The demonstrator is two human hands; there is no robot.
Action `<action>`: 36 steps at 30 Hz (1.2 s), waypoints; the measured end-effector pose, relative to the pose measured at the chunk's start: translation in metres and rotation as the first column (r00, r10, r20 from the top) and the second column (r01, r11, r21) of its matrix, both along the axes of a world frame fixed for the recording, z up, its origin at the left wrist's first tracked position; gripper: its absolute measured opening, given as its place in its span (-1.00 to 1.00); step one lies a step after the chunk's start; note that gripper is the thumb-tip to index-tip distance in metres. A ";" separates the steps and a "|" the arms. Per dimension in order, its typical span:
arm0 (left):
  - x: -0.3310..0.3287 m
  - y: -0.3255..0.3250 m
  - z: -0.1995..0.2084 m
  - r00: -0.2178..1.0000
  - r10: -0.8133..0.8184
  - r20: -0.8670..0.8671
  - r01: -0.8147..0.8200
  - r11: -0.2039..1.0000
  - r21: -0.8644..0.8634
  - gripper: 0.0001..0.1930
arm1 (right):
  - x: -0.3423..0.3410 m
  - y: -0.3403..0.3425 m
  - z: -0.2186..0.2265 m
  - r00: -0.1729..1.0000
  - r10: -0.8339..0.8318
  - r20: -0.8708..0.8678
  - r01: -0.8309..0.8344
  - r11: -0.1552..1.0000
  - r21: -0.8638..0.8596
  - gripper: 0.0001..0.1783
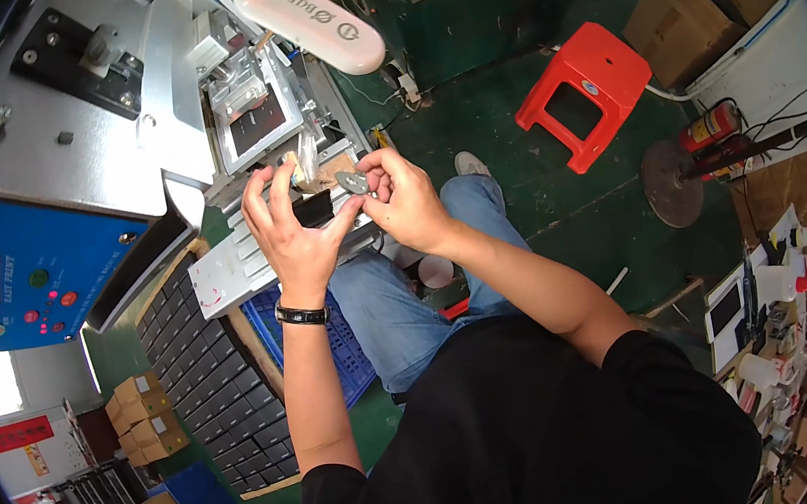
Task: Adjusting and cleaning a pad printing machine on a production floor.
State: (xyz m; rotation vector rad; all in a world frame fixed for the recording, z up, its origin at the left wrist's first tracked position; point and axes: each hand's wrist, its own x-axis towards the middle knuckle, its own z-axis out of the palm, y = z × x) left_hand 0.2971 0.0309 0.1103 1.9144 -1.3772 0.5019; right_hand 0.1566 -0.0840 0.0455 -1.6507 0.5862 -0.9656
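My left hand (289, 236) is curled round a small black block (314, 209), with the thumb at its right end and the raised fingers at its left. Close beside it, my right hand (407, 201) pinches a flat grey, rounded metal piece (352, 182) between thumb and fingers. Both hands are over the metal bed (225, 274) of a printing machine, whose plate holder (257, 127) with a dark plate lies just beyond them. The underside of the black block is hidden.
A blue control panel (43, 266) with a red display is at left. Rows of black boxes (207, 377) lie on a board beside a blue crate (352, 369). A red stool (590, 88) stands at right; a white rounded machine part (315, 23) overhangs the bed.
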 end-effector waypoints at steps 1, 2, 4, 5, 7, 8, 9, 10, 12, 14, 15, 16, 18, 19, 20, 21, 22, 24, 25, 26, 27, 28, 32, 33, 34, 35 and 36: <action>0.000 0.000 0.000 1.000 0.003 0.000 -0.003 1.000 0.000 0.01 | 0.001 -0.001 -0.001 1.000 0.005 -0.002 -0.005 1.000 0.008 -0.52; -0.001 -0.001 -0.001 1.000 0.008 -0.001 -0.008 1.000 -0.001 0.01 | 0.001 -0.001 -0.001 1.000 0.011 0.005 -0.011 1.000 0.029 -0.52; -0.003 -0.001 -0.001 1.000 0.017 -0.001 -0.017 1.000 -0.001 0.01 | 0.002 -0.002 -0.002 0.999 0.032 0.020 -0.033 0.997 0.067 -0.52; -0.003 -0.001 -0.002 1.000 0.021 0.000 -0.021 1.000 -0.003 0.01 | 0.002 -0.002 -0.003 1.000 0.015 0.023 -0.016 0.999 0.041 -0.52; -0.005 -0.002 -0.002 1.000 0.025 0.001 -0.025 1.000 -0.008 0.01 | 0.000 -0.002 -0.005 0.999 -0.020 0.035 0.020 1.000 -0.022 -0.52; -0.005 -0.003 -0.002 1.000 0.026 0.003 -0.026 1.000 -0.011 0.01 | -0.001 -0.001 -0.006 1.000 -0.013 0.022 0.013 1.000 0.000 -0.53; -0.005 -0.003 -0.001 1.000 0.027 0.004 -0.027 1.000 -0.014 0.01 | -0.005 0.000 -0.007 1.000 -0.008 0.017 0.008 1.000 0.011 -0.53; -0.005 -0.003 -0.001 1.000 0.026 0.005 -0.026 1.000 -0.013 0.01 | -0.008 0.001 -0.008 1.000 -0.001 0.011 0.000 1.000 0.020 -0.54; -0.005 -0.003 -0.001 1.000 0.024 0.007 -0.024 1.000 -0.012 0.00 | -0.014 0.003 -0.010 0.998 0.016 0.063 -0.020 0.998 0.055 -0.61; -0.005 -0.003 -0.001 1.000 0.023 0.020 -0.023 1.000 -0.011 0.00 | -0.015 0.004 -0.012 0.996 0.017 0.092 -0.023 0.998 0.067 -0.68; -0.005 -0.002 0.000 0.999 0.019 0.026 -0.019 1.000 -0.010 0.00 | -0.016 0.005 -0.013 0.996 0.008 0.094 -0.014 0.998 0.063 -0.72; -0.005 -0.002 0.000 1.000 0.018 0.026 -0.018 1.000 -0.007 0.00 | -0.015 0.006 -0.013 0.995 -0.002 0.101 -0.004 0.998 0.056 -0.76; -0.005 -0.003 0.001 1.000 0.013 0.022 -0.013 1.000 -0.004 0.00 | -0.011 0.008 -0.015 0.994 -0.028 0.104 0.021 0.998 0.067 -0.80; -0.005 -0.003 0.001 1.000 0.010 0.021 -0.010 1.000 -0.004 0.00 | -0.009 0.008 -0.016 0.993 -0.037 0.114 0.030 0.997 0.067 -0.82; -0.005 -0.002 0.001 1.000 0.008 0.018 -0.008 1.000 -0.006 0.00 | -0.007 0.009 -0.017 0.992 -0.048 0.120 0.039 0.997 0.071 -0.83; -0.005 -0.003 0.000 1.000 0.008 0.015 -0.007 1.000 -0.012 0.00 | -0.005 0.010 -0.018 0.990 -0.055 0.132 0.046 0.996 0.071 -0.82; -0.004 -0.004 0.000 1.000 0.008 0.015 -0.008 1.000 -0.013 0.00 | -0.004 0.011 -0.020 0.986 -0.062 0.157 0.051 0.996 0.071 -0.82; -0.004 -0.002 -0.001 1.000 0.010 0.006 -0.010 1.000 -0.005 0.00 | 0.001 0.010 -0.022 0.983 -0.053 0.178 0.026 0.988 0.150 -0.78; -0.004 -0.002 -0.002 1.000 0.015 0.009 -0.015 1.000 -0.010 0.00 | 0.003 0.010 -0.023 0.981 -0.051 0.189 0.010 0.978 0.209 -0.76; -0.003 -0.002 -0.002 1.000 0.019 0.007 -0.019 1.000 -0.003 0.00 | 0.003 0.010 -0.024 0.982 -0.036 0.183 -0.005 0.976 0.219 -0.76; -0.003 -0.002 -0.003 1.000 0.019 0.004 -0.019 1.000 -0.003 0.01 | 0.004 0.010 -0.024 0.985 -0.022 0.172 -0.021 0.969 0.247 -0.76; -0.003 -0.002 -0.003 1.000 0.019 0.001 -0.019 1.000 -0.005 0.01 | 0.003 0.009 -0.025 0.987 -0.006 0.162 -0.039 0.961 0.273 -0.76; -0.001 -0.002 -0.003 1.000 0.015 0.009 -0.015 1.000 -0.013 0.02 | -0.002 0.010 -0.028 0.983 0.012 0.183 -0.042 0.985 0.165 -0.76; -0.002 -0.002 -0.003 1.000 0.015 0.014 -0.015 1.000 -0.010 0.02 | -0.002 0.010 -0.029 0.987 0.009 0.161 -0.034 0.987 0.154 -0.75; -0.002 -0.002 -0.003 1.000 0.011 0.019 -0.011 1.000 -0.011 0.02 | -0.003 0.011 -0.030 0.988 0.003 0.153 -0.024 0.991 0.135 -0.74; -0.003 -0.002 -0.003 1.000 0.011 0.020 -0.011 1.000 -0.008 0.03 | -0.003 0.011 -0.032 0.989 -0.001 0.150 -0.015 0.994 0.105 -0.72; -0.003 -0.002 -0.003 1.000 0.010 0.022 -0.010 1.000 -0.009 0.03 | -0.002 0.011 -0.033 0.990 -0.010 0.140 -0.005 0.995 0.103 -0.72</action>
